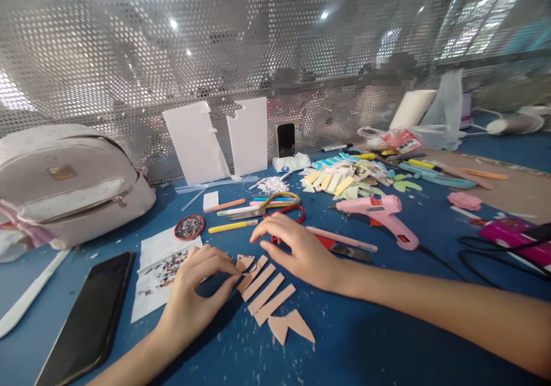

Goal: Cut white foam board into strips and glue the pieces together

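Observation:
Several peach-pink strips (267, 295) lie side by side on the blue table, with two small leaf-shaped pieces (297, 324) of the same colour below them. My left hand (196, 285) has thumb and index finger pinched together at the left end of the topmost strips; whatever is between the fingertips is too small to make out. A small dark curved line shows on the top piece, just right of that pinch. My right hand (303, 254) is open above the strips, its fingers apart, close to the red-and-yellow-handled scissors (253, 211), which it partly covers.
On the left are a white backpack (73, 185), a phone (88, 317) and a paper (146, 294) with sequins beside a red-rimmed dish (190, 227). A pink glue gun (383, 214) and a heap of paper scraps (344, 176) lie right. White boards (193, 142) lean against the perforated screen.

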The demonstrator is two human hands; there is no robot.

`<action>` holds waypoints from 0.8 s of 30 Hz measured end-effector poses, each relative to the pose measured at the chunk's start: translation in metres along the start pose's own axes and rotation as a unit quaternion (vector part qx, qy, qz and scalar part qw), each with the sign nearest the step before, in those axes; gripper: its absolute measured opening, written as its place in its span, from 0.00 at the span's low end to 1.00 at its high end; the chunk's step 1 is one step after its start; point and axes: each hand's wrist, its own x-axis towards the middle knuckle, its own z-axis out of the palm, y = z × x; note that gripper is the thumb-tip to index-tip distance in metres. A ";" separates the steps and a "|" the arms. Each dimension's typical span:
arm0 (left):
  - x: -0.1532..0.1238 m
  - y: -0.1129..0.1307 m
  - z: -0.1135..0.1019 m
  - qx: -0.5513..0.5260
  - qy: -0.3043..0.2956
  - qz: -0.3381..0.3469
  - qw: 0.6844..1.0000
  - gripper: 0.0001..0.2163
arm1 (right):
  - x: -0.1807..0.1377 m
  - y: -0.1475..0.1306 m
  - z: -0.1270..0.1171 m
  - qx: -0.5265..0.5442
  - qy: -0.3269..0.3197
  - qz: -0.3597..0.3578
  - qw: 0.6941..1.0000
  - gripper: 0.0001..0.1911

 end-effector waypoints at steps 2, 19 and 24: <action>0.000 -0.001 0.000 -0.013 0.006 -0.011 1.000 0.06 | 0.016 0.003 -0.007 -0.062 -0.015 -0.001 0.998 0.10; 0.003 -0.004 -0.002 -0.049 0.035 -0.121 0.991 0.06 | 0.070 0.033 0.027 -0.300 -0.100 -0.030 0.948 0.02; 0.003 -0.003 -0.002 -0.052 0.035 -0.130 0.989 0.06 | 0.055 0.009 -0.015 -0.258 -0.047 0.014 0.965 0.04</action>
